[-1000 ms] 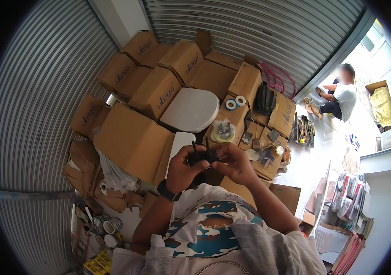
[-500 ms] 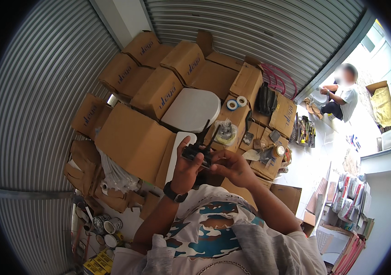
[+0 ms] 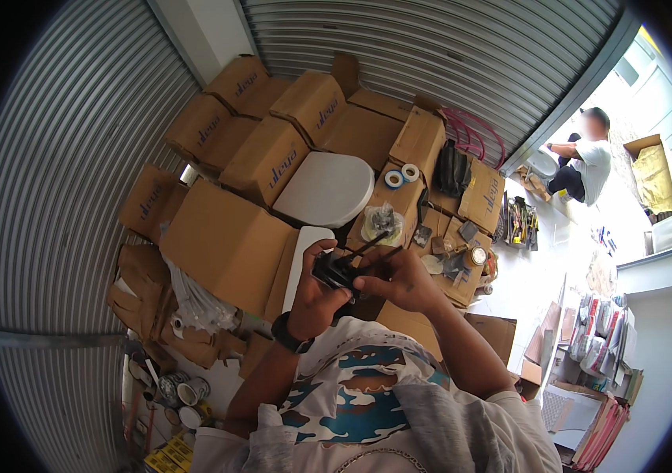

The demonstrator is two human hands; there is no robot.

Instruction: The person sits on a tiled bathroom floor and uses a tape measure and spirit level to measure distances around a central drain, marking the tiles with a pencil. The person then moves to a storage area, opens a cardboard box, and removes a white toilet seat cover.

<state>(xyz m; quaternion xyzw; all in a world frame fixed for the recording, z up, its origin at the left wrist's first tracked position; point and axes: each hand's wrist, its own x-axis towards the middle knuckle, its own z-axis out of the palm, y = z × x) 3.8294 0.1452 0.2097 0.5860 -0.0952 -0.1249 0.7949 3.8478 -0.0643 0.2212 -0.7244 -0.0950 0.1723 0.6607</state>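
Note:
A small black device with two dark rods like antennas is held in front of my chest. My left hand is closed round its left side, thumb across the near edge. Fingers of my right hand pinch its right side by the base of the rods; the fingertips are partly hidden. Just beyond the device, a clear plastic bag with something pale yellow in it lies on a cardboard box. A white toilet seat lid rests past my left hand, and a white panel lies close beside that hand.
Stacked cardboard boxes fill the space ahead. Two tape rolls, a black bag and a tin sit at right. A tool crate stands on the floor; a person crouches by the doorway. Paint cans stand lower left.
The device has been tilted in my hands, so its rods now point to the upper right rather than up. My right hand has shifted slightly on it. The crouching person's arms have moved.

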